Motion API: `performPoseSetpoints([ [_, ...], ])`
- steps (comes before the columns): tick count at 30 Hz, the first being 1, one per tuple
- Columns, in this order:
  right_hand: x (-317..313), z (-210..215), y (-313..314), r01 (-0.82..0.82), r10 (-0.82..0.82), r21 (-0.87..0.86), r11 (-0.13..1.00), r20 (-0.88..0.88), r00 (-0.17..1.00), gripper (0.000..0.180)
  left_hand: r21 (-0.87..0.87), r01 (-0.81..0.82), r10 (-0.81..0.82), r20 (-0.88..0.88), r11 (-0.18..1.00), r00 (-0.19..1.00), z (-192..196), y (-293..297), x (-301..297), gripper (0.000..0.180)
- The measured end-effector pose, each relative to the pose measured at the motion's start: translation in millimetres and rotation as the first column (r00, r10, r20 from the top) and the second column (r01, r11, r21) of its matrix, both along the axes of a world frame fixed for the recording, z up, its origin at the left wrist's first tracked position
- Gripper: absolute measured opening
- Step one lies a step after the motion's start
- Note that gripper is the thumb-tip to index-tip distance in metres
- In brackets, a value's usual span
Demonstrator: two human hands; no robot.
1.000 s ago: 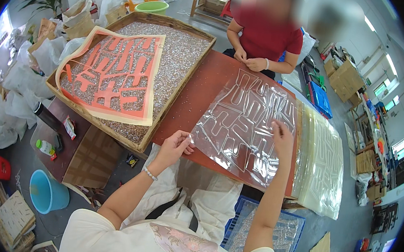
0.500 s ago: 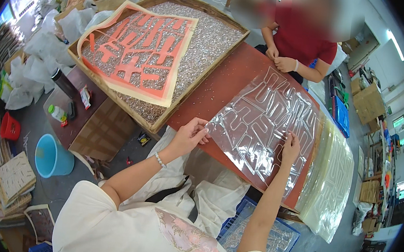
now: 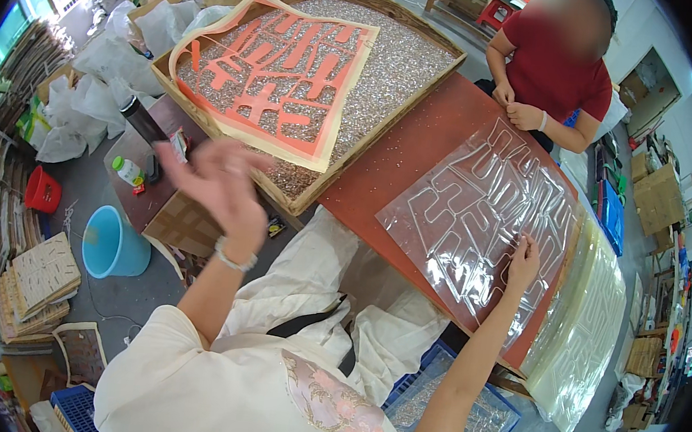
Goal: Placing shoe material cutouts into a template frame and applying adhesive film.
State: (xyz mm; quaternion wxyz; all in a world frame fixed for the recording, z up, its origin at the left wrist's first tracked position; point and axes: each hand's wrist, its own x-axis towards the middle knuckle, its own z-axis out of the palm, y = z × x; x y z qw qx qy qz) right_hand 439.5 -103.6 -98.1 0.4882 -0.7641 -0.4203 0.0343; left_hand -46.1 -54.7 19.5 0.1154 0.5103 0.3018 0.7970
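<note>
My left hand (image 3: 221,180) is raised near the tray's lower corner, blurred by motion, with its fingers stretched apart and nothing visible in them. My right hand (image 3: 524,263) rests over the clear plastic sheet (image 3: 436,216), fingertips pinched together; anything between them is too small to make out. The sheet lies on the reddish-brown table (image 3: 385,149) and carries raised outlines of long rounded shapes. To the left, a wooden-framed tray (image 3: 450,65) holds small glittering bits. A cream-edged, coral-red cut-out stencil (image 3: 348,93) lies over them.
A stack of clear sheets (image 3: 584,319) hangs over the table's right edge. Across the table sits a person in a red shirt (image 3: 552,65), hands together. A black flask (image 3: 142,118) and white bottle (image 3: 128,171) stand left, above a blue bucket (image 3: 115,245). A blue crate (image 3: 460,415) sits below.
My left hand has left the plastic sheet's near-left corner and swung left and up toward the tray, its fingers spreading. My right hand stays over the sheet. The whole view has shifted slightly.
</note>
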Motion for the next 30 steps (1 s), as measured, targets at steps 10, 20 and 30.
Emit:
performPoseSetpoints([
  [10,3.1,10.4,-11.2,0.096,-0.097,-0.099,0.990,-0.005,0.995,0.022,0.078,0.107,-0.132,0.660,0.991,0.739,-3.6,15.3,-240.6,0.058],
  [20,17.7,-5.8,-7.8,0.119,-0.117,-0.044,0.992,0.029,0.993,0.022,-0.062,0.160,-0.154,0.089,0.985,0.984,56.8,43.0,11.7,0.039],
  [30,17.2,-6.6,1.7,0.129,-0.134,-0.066,0.989,-0.081,0.988,0.023,-0.214,0.441,-0.440,-0.738,0.871,0.512,-22.2,137.1,286.5,0.040],
])
